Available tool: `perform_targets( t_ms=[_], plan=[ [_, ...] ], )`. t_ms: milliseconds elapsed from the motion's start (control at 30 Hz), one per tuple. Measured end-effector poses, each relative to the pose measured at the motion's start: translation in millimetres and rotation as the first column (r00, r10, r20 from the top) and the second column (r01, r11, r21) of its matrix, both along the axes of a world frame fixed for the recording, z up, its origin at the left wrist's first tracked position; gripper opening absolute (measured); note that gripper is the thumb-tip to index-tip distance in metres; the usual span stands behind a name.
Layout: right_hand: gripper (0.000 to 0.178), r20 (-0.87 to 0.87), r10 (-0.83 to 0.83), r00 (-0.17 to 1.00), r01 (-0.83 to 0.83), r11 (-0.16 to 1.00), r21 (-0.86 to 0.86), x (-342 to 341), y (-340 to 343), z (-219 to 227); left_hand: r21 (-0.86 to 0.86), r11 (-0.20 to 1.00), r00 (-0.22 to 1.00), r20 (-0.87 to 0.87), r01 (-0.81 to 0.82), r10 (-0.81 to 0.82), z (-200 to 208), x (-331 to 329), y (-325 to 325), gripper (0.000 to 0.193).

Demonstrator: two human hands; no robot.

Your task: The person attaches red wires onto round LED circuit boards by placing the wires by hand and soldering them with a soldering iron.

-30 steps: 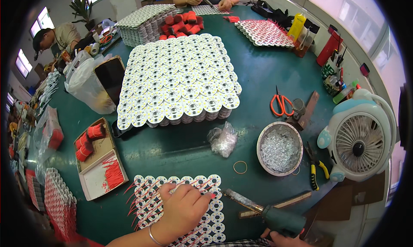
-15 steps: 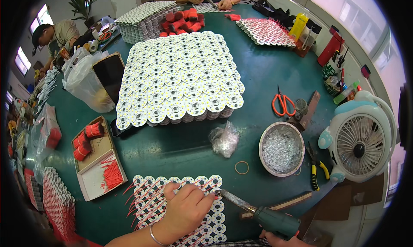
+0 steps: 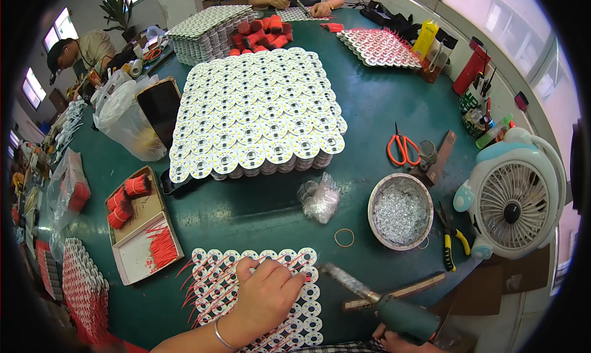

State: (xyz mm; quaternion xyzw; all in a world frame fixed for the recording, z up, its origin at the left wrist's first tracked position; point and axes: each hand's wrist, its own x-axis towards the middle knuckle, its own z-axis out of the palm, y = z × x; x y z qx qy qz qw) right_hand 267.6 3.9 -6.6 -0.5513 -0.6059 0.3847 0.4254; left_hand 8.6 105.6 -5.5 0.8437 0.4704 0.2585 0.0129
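My left hand (image 3: 268, 294), with a bracelet at the wrist, rests palm down on a panel of round white LED boards (image 3: 312, 308). Its fingers are curled and pinch at the panel's right side, where a bit of red wire (image 3: 308, 278) shows at the fingertips. Thin red wires lie slantwise over the boards and stick out past the left edge. My right hand (image 3: 394, 340), at the lower edge, is closed round a green gun-shaped tool (image 3: 403, 316) with a long metal barrel. The barrel's tip is just right of the panel, apart from it, and slightly blurred.
A big stack of LED panels (image 3: 258, 113) stands ahead. Left is a cardboard tray (image 3: 132, 264) of red wires. Right are a bowl (image 3: 371, 214) of clear bits, scissors (image 3: 403, 151), pliers (image 3: 452, 245) and a fan (image 3: 511, 211). A wooden strip (image 3: 425, 286) lies near the tool. Co-workers sit beyond.
The tool has moved to the right, and its tip has come away from my left fingertips and the panel. My left hand stays nearly in place.
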Motion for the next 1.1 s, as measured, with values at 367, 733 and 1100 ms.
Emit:
perform_targets(
  t_ms=[367, 733, 1100],
  plan=[
    [0.029, -0.081, -0.059, 0.995, 0.024, 0.925, -0.379, 15, -13, 13, 0.018, 1.0, 1.0, -0.021, -0.007, 0.008, 11, 6, -5, 0.008],
    [0.022, -0.067, -0.009, 0.998, -0.01, 0.96, -0.28, 1, -11, 18, -0.005, 1.0, 1.0, 0.005, 0.015, -0.015, 2, 7, -7, 0.008],
    [0.012, -0.088, -0.007, 0.996, -0.027, 0.925, -0.378, 1, -11, 18, -0.086, 0.996, 0.993, 0.113, 0.031, -0.021, -5, 5, -4, 0.019]
  ],
)
